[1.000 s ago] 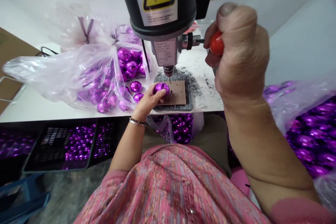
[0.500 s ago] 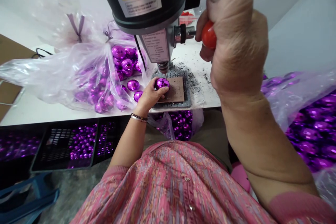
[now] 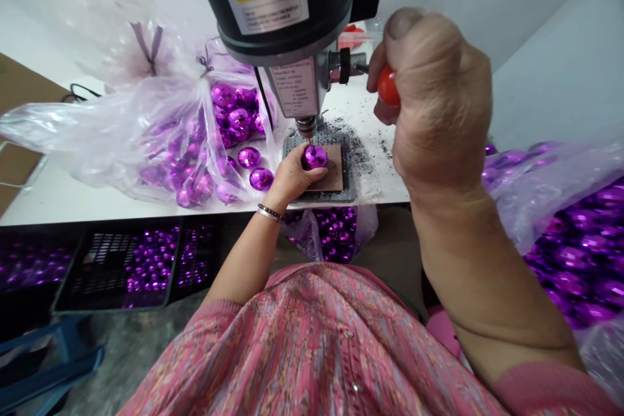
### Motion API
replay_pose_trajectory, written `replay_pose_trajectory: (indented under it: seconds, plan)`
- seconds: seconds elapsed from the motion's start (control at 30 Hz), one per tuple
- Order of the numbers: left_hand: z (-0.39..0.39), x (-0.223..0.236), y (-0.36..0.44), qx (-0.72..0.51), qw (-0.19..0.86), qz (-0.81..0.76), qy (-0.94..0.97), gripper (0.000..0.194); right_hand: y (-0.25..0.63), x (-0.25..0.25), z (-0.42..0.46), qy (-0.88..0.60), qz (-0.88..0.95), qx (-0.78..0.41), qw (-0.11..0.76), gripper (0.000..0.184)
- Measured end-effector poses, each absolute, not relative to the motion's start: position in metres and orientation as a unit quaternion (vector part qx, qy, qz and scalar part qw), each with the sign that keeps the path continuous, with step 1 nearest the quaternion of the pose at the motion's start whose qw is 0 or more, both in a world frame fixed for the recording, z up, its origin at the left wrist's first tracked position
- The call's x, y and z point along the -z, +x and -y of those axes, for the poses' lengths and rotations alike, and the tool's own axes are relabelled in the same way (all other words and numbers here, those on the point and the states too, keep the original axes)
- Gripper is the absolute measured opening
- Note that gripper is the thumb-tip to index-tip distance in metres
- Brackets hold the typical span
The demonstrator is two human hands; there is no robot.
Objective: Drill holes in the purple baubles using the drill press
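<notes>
Left hand (image 3: 294,175) has the purple ball (image 3: 314,157) pinched over the brown board (image 3: 333,175), just below the drill bit (image 3: 311,141), probably so it can't roll; right hand (image 3: 441,101) wraps the red knob (image 3: 389,86), likely for leverage.

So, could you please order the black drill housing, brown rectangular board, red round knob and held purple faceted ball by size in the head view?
- Black drill housing
- Brown board
- Red knob, held ball: too alike to rank
</notes>
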State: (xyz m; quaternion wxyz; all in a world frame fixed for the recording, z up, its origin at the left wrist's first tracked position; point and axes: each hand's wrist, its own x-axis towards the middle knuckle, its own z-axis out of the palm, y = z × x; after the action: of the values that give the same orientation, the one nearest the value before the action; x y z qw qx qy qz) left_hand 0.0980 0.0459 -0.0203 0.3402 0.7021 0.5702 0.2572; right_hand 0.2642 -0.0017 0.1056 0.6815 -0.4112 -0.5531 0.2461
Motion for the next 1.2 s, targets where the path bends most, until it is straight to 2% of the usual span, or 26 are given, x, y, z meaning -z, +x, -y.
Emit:
replay_pose_trajectory:
  seconds: [0.17, 0.47, 0.63, 1.0, 1.1, 1.2]
  plan:
    - [-0.046, 0.024, 0.098, -0.263, 0.340, -0.569, 0.701, 0.053, 0.267, -0.096, 0.009, -0.445, 0.583, -0.201, 0.650, 0.035]
    - [-0.046, 0.029, 0.097, -0.276, 0.350, -0.563, 0.696, 0.045, 0.267, -0.075, 0.012, -0.436, 0.591, -0.161, 0.659, 0.023]
    - [-0.045, 0.027, 0.098, -0.276, 0.351, -0.573, 0.687, 0.050, 0.265, -0.062, 0.013, -0.427, 0.600, -0.156, 0.658, 0.025]
    - [-0.042, 0.025, 0.101, -0.288, 0.354, -0.570, 0.683, 0.042, 0.260, -0.022, 0.002, -0.401, 0.584, -0.102, 0.698, 0.039]
    - [-0.042, 0.026, 0.100, -0.287, 0.355, -0.578, 0.677, 0.046, 0.260, -0.030, 0.002, -0.403, 0.578, -0.110, 0.701, 0.044]
    - [-0.041, 0.028, 0.100, -0.287, 0.351, -0.585, 0.672, 0.053, 0.263, -0.062, -0.002, -0.401, 0.578, -0.121, 0.701, 0.047]
